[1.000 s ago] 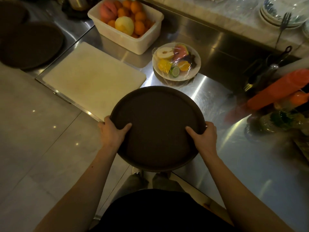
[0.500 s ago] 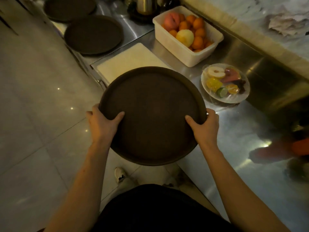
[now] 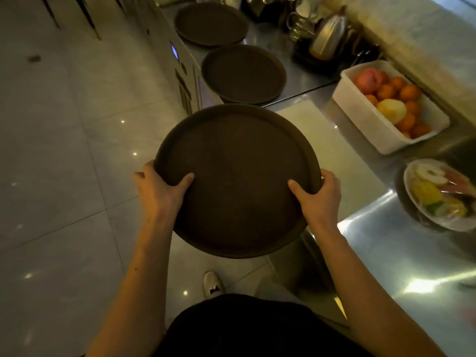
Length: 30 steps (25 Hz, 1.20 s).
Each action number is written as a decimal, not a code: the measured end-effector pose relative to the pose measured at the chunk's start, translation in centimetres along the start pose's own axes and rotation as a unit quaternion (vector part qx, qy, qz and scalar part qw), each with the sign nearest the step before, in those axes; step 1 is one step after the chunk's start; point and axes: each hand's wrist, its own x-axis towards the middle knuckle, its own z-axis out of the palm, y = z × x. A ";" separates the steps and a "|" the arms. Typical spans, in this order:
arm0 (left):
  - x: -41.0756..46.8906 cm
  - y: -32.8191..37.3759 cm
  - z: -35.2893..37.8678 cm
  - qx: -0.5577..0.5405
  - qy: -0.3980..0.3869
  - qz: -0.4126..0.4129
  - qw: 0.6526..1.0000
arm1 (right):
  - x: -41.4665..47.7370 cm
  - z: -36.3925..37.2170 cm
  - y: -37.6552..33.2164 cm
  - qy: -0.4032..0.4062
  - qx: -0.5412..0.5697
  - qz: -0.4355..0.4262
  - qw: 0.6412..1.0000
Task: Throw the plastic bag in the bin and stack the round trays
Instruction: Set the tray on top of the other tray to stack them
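Steel table point(image 3: 386, 253) along the right; round tray point(image 3: 235, 180) mid-frame, carried level off its edge, likely bound for two more trays point(image 3: 243, 73) at upper centre. Left hand point(image 3: 159, 191) and right hand point(image 3: 318, 195), each grip closed on the rim, thumbs on top for balance

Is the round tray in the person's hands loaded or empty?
Empty. The held tray shows only its bare dark surface inside the rim; the left hand and right hand grip opposite edges, thumbs on top.

Three round trays — one held point(image 3: 237, 176), two on the counter point(image 3: 243, 73) point(image 3: 211, 23); one fruit tub point(image 3: 386, 130); one wrapped plate point(image 3: 438, 194).
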 end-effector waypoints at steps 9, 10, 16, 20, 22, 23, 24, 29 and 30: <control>9.2 -1.0 -1.8 0.006 0.041 -0.036 0.999 | 4.5 8.7 -5.7 -0.030 -0.019 -0.012 0.999; 10.5 -0.5 -1.3 0.010 0.038 -0.034 0.999 | 5.6 9.4 -6.1 -0.026 -0.017 -0.010 0.999; 18.5 4.9 2.4 0.045 0.032 0.004 0.998 | 13.7 13.4 -7.6 -0.016 0.012 0.009 1.000; 23.2 8.4 5.4 0.067 0.023 0.018 0.997 | 18.5 14.9 -8.4 -0.013 0.028 0.031 0.999; 25.0 9.4 6.5 0.073 0.010 0.015 0.997 | 20.2 15.5 -8.7 -0.006 0.023 0.042 0.999; 25.9 9.8 7.0 0.074 0.001 0.017 0.997 | 20.8 15.9 -8.7 -0.005 0.021 0.044 0.999; 27.4 10.3 7.7 0.077 -0.008 0.019 0.997 | 21.8 16.4 -8.9 0.001 0.015 0.047 0.999; 34.9 12.2 10.5 0.097 -0.047 0.035 0.994 | 25.5 19.8 -10.5 0.034 -0.003 0.074 0.997; 36.6 12.7 11.1 0.098 -0.063 0.046 0.992 | 26.0 20.6 -11.0 0.048 -0.011 0.080 0.996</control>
